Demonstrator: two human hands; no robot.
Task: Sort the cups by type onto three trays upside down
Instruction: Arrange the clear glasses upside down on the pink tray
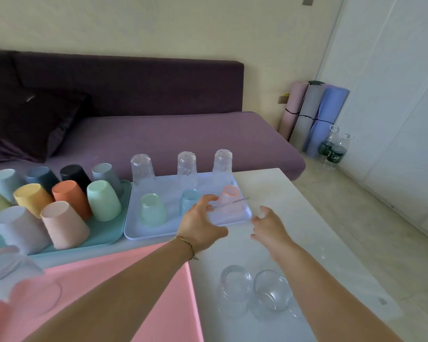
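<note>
While left hand (200,219) and right hand (269,227) hover by blue tray (168,225), grips wide, empty, two clear glasses (235,285) sit unsorted on the surface (282,193); next, probably: invert onto pink tray (97,270).

Soft, even daylight fills the room, brightest on the pale tabletop (294,193), which carries a faint sheen. Wide-angle distortion bends the edges. The view is slightly soft, with the fingers (209,197) blurred.
</note>
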